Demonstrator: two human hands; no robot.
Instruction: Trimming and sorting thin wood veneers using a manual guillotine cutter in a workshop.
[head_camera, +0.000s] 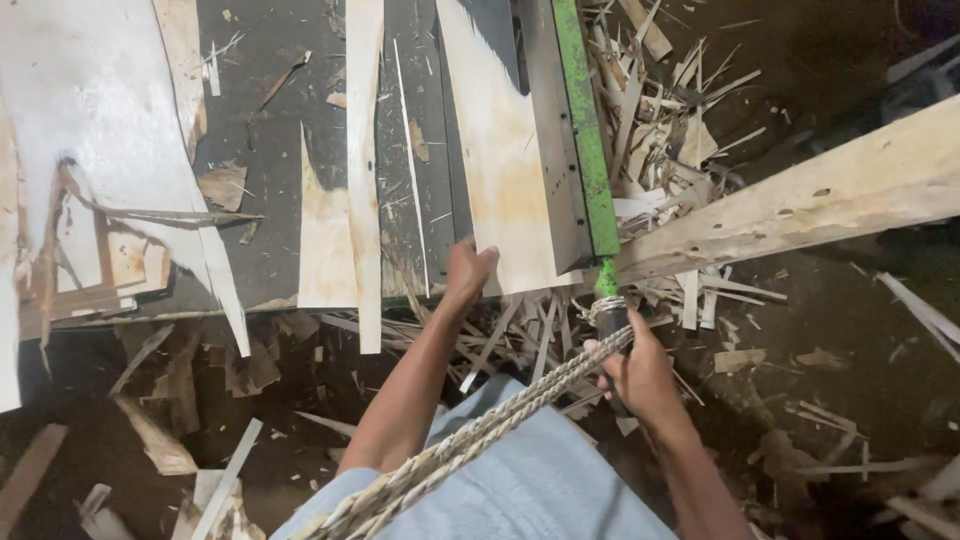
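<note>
Veneer sheet (505, 180) lies flat on the dark desk (270, 130) beside the green blade arm (585, 140); the left hand (466, 272) grips its near edge, while the right hand (640, 375) clenches the arm's rope-wrapped handle (608, 310).

Two hands (468, 270), one green lever (585, 150), one twisted rope (470, 440).
</note>
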